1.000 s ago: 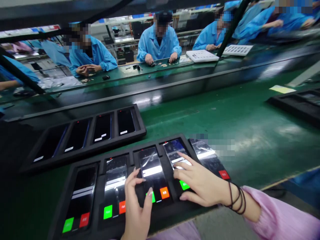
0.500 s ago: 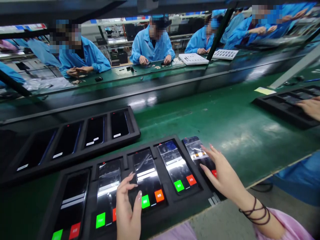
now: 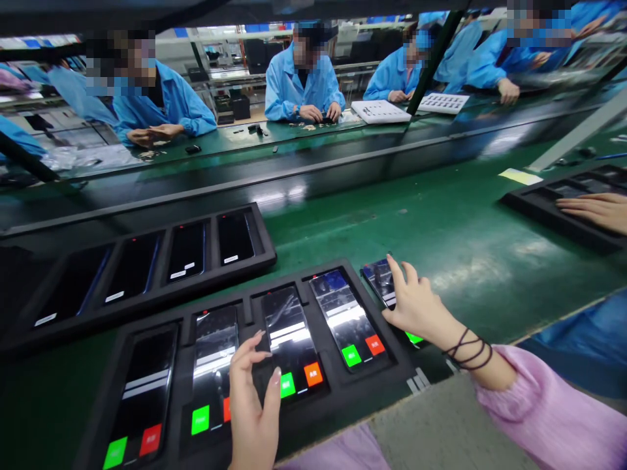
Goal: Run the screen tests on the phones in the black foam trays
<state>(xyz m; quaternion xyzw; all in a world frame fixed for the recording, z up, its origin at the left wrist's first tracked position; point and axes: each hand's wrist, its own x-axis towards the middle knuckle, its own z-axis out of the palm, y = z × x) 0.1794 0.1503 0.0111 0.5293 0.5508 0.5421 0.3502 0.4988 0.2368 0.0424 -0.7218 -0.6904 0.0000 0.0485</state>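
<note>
A black tray (image 3: 289, 279) holds several smartphones, lit with green and red or orange on-screen buttons. My left hand (image 3: 252, 398) hovers with fingers apart over the gap between the second phone (image 3: 213, 356) and third phone (image 3: 287, 326). Its fingertips are at the third phone's left edge. My right hand (image 3: 416, 307) is at the far end of the tray, fingertips on the last phone (image 3: 379, 281), which it partly hides. The fourth phone (image 3: 343, 313) lies uncovered beside that hand.
Behind stands a second black tray (image 3: 267, 235) of dark phones. A co-worker's hand (image 3: 595, 212) lies over a tray (image 3: 548, 212) on the right of the green bench (image 3: 441, 228). Blue-coated workers (image 3: 304, 78) sit beyond a dark conveyor rail (image 3: 294, 173).
My right hand has moved from the fourth phone onto the last phone, and my left hand has barely moved. A co-worker's hand has come in over the right tray.
</note>
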